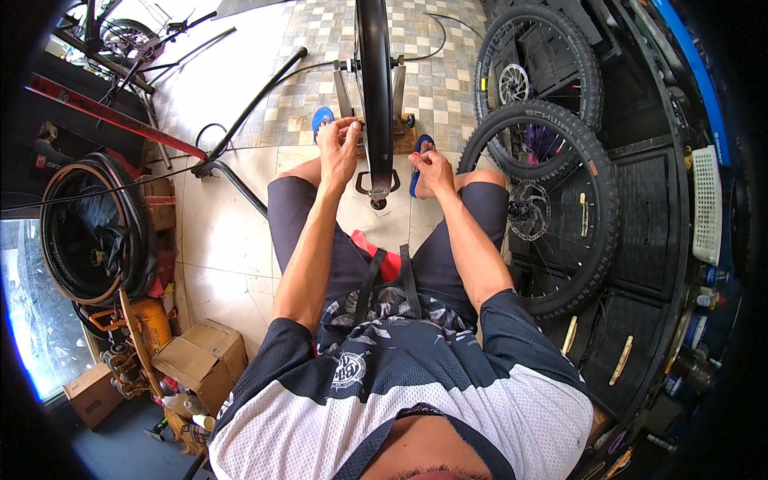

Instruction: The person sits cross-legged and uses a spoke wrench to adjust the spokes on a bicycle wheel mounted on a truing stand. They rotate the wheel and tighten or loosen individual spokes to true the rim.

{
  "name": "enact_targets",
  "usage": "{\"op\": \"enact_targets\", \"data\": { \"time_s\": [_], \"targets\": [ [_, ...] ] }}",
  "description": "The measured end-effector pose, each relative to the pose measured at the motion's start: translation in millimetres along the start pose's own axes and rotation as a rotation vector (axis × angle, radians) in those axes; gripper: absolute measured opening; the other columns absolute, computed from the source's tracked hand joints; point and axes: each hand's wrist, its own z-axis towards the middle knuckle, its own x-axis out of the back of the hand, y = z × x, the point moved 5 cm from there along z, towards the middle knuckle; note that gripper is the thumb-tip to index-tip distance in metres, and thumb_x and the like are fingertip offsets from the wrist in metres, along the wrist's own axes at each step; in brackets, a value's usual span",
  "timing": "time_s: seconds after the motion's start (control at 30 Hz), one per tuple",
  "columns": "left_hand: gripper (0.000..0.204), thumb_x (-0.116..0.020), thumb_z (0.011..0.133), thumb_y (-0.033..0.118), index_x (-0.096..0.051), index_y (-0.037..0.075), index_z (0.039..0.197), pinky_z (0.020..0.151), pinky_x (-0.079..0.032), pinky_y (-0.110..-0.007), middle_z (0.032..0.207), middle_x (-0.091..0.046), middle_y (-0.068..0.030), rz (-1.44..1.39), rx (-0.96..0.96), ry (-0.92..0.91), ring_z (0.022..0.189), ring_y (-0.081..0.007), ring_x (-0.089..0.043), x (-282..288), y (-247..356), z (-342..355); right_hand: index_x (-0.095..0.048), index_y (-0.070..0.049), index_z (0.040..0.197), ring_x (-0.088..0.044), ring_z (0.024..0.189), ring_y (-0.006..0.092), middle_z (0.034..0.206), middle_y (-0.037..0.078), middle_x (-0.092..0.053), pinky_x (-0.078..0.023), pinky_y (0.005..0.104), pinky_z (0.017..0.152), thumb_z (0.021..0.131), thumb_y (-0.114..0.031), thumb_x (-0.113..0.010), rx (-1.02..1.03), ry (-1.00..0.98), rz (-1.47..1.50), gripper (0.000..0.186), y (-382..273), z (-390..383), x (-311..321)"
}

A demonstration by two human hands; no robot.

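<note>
1. The black wheel (374,88) stands upright and almost edge-on, straight ahead of the seated person and between the two hands. It looks fairly light for its size, with a stiff rim but thinner, more easily bent spokes. The smooth, dark rim may be a little slippery; the best hold is probably on its outer edge, thumb and fingers on opposite sides, rather than on single spokes.

2. The metal stand (343,94) carries the wheel at its axle, one upright on each side, above a wooden base (405,144) on the tiled floor. It should be heavier and rigid, so the wheel would likely turn about the axle instead of tipping.

3. The left hand (339,148) is at the wheel's left side, fingers bunched and narrow; whether they touch it or pinch something, I cannot tell.

4. The right hand (434,174) is apart from the wheel, curled, thumb near the fingers; any small thing inside cannot be made out.

5. The dark bracket (360,190) sits around the near rim, probably hard and unyielding; fingers are better kept clear of it.
</note>
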Motion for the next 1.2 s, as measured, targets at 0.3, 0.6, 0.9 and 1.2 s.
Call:
{"op": "enact_targets", "data": {
  "time_s": [0.3, 0.6, 0.9, 1.2],
  "targets": [
    [0.031, -0.061, 0.099, 0.03, -0.064, 0.002, 0.109, 0.093, -0.041, -0.037, 0.095, -0.063, -0.0106, 0.004, 0.087, -0.012, 0.092, -0.0209, -0.06, -1, -10, -5, -0.069, -0.003, 0.083, -0.068, 0.077, 0.0303, 0.08, 0.013, -0.071, -0.05, 0.0411, 0.072, 0.084, -0.054, -0.07, -0.003, -0.006, 0.014, 0.051, 0, 0, 0],
    [0.031, -0.06, 0.099, 0.031, -0.063, 0.003, 0.112, 0.097, -0.039, -0.037, 0.094, -0.068, -0.01, 0.012, 0.12, -0.026, 0.093, -0.0204, -0.061, -2, -8, -7, -0.068, -0.003, 0.083, -0.068, 0.08, 0.0322, 0.081, 0.013, -0.072, -0.05, 0.0416, 0.075, 0.084, -0.055, -0.069, -0.005, 0.0, -0.008, 0.052, 3, 1, -1],
    [0.024, -0.059, 0.1, 0.02, -0.061, 0.003, 0.116, 0.075, -0.05, -0.029, 0.095, -0.069, -0.0084, -0.089, 0.081, -0.091, 0.088, -0.0135, -0.063, -10, 4, -7, -0.07, -0.003, 0.082, -0.068, 0.08, 0.0328, 0.083, 0.017, -0.07, -0.049, 0.0402, 0.076, 0.083, -0.05, -0.071, -0.001, 0.005, -0.005, 0.047, 2, 1, -1],
    [0.033, -0.05, 0.104, 0.028, -0.065, 0.0, 0.112, 0.071, -0.047, -0.027, 0.085, -0.066, -0.0054, 0.055, -0.004, -0.178, 0.078, -0.0106, -0.057, -23, 59, 24, -0.069, -0.002, 0.081, -0.068, 0.077, 0.0313, 0.08, 0.014, -0.071, -0.05, 0.0405, 0.072, 0.085, -0.053, -0.07, 0.026, 0.004, 0.006, 0.051, 5, 1, -1]
  ]
}}
